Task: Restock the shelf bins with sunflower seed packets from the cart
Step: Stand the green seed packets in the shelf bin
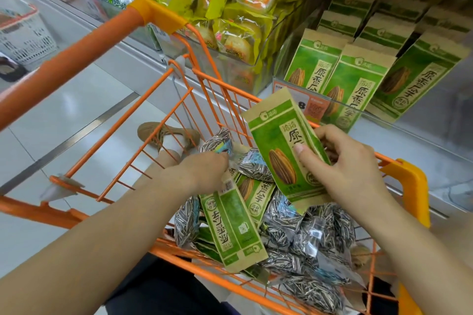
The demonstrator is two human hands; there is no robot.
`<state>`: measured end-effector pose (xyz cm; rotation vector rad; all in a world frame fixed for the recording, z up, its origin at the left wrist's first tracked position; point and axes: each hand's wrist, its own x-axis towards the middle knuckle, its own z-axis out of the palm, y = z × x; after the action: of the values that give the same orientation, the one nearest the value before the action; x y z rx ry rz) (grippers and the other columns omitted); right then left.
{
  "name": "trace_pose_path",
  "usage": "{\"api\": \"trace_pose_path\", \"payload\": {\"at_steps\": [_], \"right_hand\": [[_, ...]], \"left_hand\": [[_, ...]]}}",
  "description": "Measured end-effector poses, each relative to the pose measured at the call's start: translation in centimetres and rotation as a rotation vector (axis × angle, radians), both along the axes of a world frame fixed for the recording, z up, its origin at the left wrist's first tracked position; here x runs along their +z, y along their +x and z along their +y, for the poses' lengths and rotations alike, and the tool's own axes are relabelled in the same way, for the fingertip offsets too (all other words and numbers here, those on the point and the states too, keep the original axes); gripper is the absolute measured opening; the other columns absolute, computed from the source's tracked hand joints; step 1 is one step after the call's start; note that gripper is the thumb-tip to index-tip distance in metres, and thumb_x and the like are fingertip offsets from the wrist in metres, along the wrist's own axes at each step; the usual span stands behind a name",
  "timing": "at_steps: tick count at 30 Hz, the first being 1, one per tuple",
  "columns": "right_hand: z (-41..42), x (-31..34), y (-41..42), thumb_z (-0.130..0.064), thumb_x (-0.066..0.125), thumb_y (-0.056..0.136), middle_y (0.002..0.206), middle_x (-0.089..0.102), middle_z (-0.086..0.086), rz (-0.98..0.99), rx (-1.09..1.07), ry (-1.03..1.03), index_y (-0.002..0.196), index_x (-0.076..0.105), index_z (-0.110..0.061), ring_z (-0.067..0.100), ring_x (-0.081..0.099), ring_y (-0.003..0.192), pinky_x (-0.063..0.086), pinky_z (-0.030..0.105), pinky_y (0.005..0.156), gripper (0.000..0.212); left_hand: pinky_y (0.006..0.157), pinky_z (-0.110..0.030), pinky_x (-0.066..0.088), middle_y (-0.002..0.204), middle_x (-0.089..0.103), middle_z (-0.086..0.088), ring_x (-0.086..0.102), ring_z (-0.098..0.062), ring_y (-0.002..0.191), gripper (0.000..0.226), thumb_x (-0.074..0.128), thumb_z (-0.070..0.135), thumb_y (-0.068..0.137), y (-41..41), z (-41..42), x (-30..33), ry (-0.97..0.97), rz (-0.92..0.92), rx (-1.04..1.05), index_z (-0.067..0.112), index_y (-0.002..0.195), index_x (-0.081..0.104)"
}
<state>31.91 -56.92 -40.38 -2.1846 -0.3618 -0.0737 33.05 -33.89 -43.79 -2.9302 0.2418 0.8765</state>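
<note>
Right hand (340,169) pinches one green packet (284,151) at frame centre above the cart (163,94); left hand (202,174) grips another (230,227) lower-centre; the loose left hold risks a drop.

On the green packet (284,151) in the right hand (343,161) we read 洽洽 and 原. The shelf packets (358,84) show 洽洽 原香瓜子. On the bin's price tag (303,105) we read 8; its other print is too blurred to read.
</note>
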Motion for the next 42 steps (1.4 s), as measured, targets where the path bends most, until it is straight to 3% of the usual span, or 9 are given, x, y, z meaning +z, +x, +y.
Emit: {"api": "trace_pose_path", "payload": {"at_steps": [7,12,14,19,24,28,32,36,42], "right_hand": [[-0.6,0.0,0.9,-0.044,0.059,0.089,0.065,0.065,-0.025,0.055,-0.168,0.196,0.088,0.055,-0.029,-0.003,0.058,0.059,0.037,0.014,0.049,0.016],[-0.9,0.2,1.3,-0.043,0.059,0.087,0.078,0.068,-0.006,0.093,-0.261,0.401,0.096,0.055,-0.035,0.006,0.064,0.063,0.046,0.034,0.057,0.012],[-0.9,0.3,1.3,-0.043,0.059,0.084,0.083,0.070,-0.004,0.129,-0.263,0.444,0.096,0.056,-0.037,0.011,0.067,0.068,0.051,0.037,0.058,0.013],[-0.6,-0.3,1.5,-0.038,0.063,0.084,0.093,0.073,-0.007,0.271,-0.130,0.496,0.098,0.060,-0.034,0.010,0.070,0.079,0.054,0.034,0.069,0.015],[-0.2,0.0,1.4,-0.031,0.054,0.088,0.093,0.074,-0.008,0.453,0.006,0.596,0.114,0.056,-0.027,0.012,0.071,0.083,0.057,0.030,0.069,0.027],[0.1,0.3,1.3,-0.036,0.053,0.079,0.086,0.074,0.000,0.582,0.070,0.672,0.116,0.056,-0.022,0.017,0.071,0.070,0.055,0.024,0.054,0.039],[0.2,0.3,1.3,-0.044,0.051,0.078,0.111,0.071,0.005,0.674,0.108,0.758,0.124,0.056,-0.021,0.025,0.072,0.082,0.058,0.033,0.060,0.052],[0.2,0.3,1.0,-0.068,0.063,0.069,0.114,0.070,0.000,0.640,0.092,0.696,0.122,0.057,-0.026,0.024,0.070,0.093,0.057,0.033,0.066,0.068],[0.0,0.2,0.8,-0.037,0.071,0.063,0.105,0.072,-0.009,0.489,0.048,0.681,0.114,0.055,-0.029,0.012,0.070,0.090,0.052,0.022,0.064,0.053]], "left_hand": [[0.060,-0.029,0.035,0.069,0.055,-0.004,0.050,-0.014,0.062,0.025,0.060,0.031,0.093,1.0,0.3,2.2,-0.739,-0.121,0.156,0.012,0.075,0.059],[0.049,-0.027,0.039,0.052,0.056,-0.008,0.052,-0.020,0.049,0.027,0.068,0.021,0.086,1.0,0.8,5.2,-1.306,-0.677,0.606,0.016,0.063,0.055],[0.047,-0.033,0.039,0.052,0.057,-0.007,0.049,-0.025,0.049,0.026,0.068,0.023,0.083,0.5,0.7,6.4,-1.332,-1.018,0.637,0.022,0.061,0.053],[0.052,-0.003,0.038,0.064,0.055,0.026,0.052,0.017,0.060,0.017,0.057,0.021,0.095,-1.7,-0.7,7.0,-1.133,-1.551,0.173,0.012,0.083,0.049],[0.082,0.002,0.039,0.112,0.064,0.013,0.048,0.022,0.108,0.018,0.049,0.026,0.099,-2.0,-1.5,5.9,-1.033,-1.351,-0.318,0.010,0.090,0.049],[0.090,-0.021,0.052,0.114,0.064,-0.005,0.063,-0.010,0.110,0.007,0.060,0.012,0.091,-2.2,-1.8,5.0,-0.978,-1.202,-0.538,0.011,0.095,0.054],[0.090,-0.034,0.054,0.118,0.065,-0.005,0.062,-0.015,0.113,0.002,0.055,0.011,0.093,-2.7,-2.7,4.6,-0.858,-1.177,-0.713,0.010,0.095,0.055],[0.095,-0.033,0.051,0.121,0.065,-0.005,0.060,-0.013,0.117,0.004,0.056,0.014,0.094,-2.9,-3.1,4.5,-0.844,-1.051,-0.726,0.011,0.093,0.054],[0.109,-0.030,0.037,0.137,0.053,-0.009,0.042,-0.016,0.135,0.042,0.040,0.037,0.098,-3.3,-3.3,5.3,-0.909,-0.823,-0.467,0.005,0.119,0.058]]}}
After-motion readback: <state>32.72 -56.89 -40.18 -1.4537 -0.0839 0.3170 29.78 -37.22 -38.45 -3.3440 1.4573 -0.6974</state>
